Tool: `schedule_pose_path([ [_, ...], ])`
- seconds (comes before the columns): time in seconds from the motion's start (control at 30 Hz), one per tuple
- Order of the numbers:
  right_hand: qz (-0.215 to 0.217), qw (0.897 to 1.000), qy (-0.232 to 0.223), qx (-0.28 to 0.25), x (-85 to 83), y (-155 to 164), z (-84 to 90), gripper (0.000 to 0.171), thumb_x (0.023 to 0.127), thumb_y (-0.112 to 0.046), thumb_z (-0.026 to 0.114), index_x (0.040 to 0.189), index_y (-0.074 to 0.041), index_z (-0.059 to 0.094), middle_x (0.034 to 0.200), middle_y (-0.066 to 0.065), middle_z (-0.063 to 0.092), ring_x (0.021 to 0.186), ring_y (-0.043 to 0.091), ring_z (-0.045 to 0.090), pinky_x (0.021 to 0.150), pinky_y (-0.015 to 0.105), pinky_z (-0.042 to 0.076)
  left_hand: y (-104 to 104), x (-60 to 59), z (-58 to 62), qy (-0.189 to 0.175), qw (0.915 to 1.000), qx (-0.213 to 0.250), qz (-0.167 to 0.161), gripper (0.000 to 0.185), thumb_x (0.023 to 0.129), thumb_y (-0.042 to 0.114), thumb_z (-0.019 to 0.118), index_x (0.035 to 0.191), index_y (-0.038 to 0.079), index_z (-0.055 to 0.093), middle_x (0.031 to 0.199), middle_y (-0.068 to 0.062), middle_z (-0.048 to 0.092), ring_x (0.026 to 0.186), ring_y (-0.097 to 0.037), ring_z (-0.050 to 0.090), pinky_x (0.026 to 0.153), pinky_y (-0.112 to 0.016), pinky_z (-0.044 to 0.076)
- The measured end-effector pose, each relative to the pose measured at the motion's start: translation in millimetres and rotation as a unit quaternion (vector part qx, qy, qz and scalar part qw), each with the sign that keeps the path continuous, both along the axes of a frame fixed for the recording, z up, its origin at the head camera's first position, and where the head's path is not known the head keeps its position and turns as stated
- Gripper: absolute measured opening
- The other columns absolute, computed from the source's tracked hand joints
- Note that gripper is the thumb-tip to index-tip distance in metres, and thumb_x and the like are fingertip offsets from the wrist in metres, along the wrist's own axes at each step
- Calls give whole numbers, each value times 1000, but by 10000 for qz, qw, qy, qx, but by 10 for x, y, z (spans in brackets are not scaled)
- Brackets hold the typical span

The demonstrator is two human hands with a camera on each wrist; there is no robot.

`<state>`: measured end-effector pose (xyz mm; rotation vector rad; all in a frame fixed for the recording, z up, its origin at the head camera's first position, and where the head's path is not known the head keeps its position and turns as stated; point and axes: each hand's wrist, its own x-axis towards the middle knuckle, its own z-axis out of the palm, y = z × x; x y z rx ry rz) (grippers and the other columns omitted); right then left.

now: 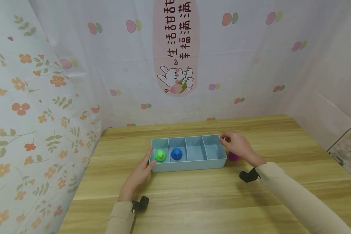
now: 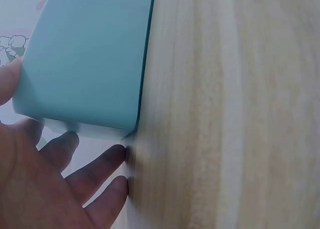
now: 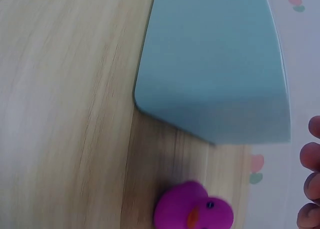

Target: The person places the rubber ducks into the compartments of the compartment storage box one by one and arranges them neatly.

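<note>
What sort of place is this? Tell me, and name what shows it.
Probably a makeshift home tabletop booth: a wooden table walled in by printed cloth backdrops, with a blue divided tray holding toy ducks between both hands.

The table (image 1: 193, 201) is pale wood with a visible grain and a smooth, low-sheen finish. The tray (image 1: 190, 165) looks like matt light-blue plastic, smooth-walled. The green duck (image 1: 160, 155), blue duck (image 1: 176, 153) and purple duck (image 3: 195, 211) appear to be smooth, slightly glossy rubbery plastic. The printed backdrop (image 1: 105, 65) is creased cloth.

Head view high, forward-down — wrist views close on shared tray (image 1: 190, 165) ends.
</note>
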<state>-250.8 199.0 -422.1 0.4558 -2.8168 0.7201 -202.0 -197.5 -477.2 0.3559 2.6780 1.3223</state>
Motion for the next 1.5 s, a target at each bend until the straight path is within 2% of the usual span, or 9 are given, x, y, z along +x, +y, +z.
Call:
schedule_pose_path([
  [0.33,-57,9998,-178,88,36,208,2,11,89,-15,63,90,-7,70,73,3,62,66,16,49,58,25,40,5,11,-6,-86,10000,-23,42,64,103,38,40,156,25,7,162,-8,14,147,-34,18,119,-55,17],
  [0.73,44,9972,-717,216,68,483,-41,16,90,-19,65,95,-4,70,79,6,62,62,15,48,54,25,41,-7,-1,-20,-96,10000,-26,1,64,103,39,40,156,25,6,162,-8,13,148,-34,17,120,-54,16],
  [0.87,82,9974,-647,307,75,566,-72,17,89,-19,66,96,-4,70,85,8,64,71,18,52,59,27,45,-2,4,-13,-96,10000,-6,9,64,103,37,41,156,25,7,162,-8,13,148,-34,17,120,-54,16],
  [1.0,64,9980,-441,451,79,649,-111,16,87,-18,68,96,-5,70,91,10,65,83,27,58,71,40,53,3,9,-7,-74,10000,6,33,64,103,36,41,156,24,8,162,-8,14,148,-33,17,120,-54,16],
  [1.13,39,9984,-306,466,108,715,-137,16,86,-17,69,97,-5,70,94,12,65,88,32,61,78,50,53,1,17,-4,-56,10000,3,21,63,103,35,41,156,23,8,162,-8,13,148,-34,18,120,-54,16],
  [1.33,-32,9986,-309,435,159,825,-179,19,85,-16,70,99,-3,69,96,14,65,89,33,61,78,51,52,1,31,6,-61,10000,5,1,64,103,36,41,156,23,8,162,-8,13,147,-34,18,119,-54,17],
  [1.5,-74,9989,-242,406,172,901,-227,22,84,-17,72,100,-3,69,98,15,66,85,29,60,70,40,50,3,20,11,-79,10000,51,-20,64,103,35,41,156,23,7,162,-9,12,148,-34,16,120,-54,15],
])
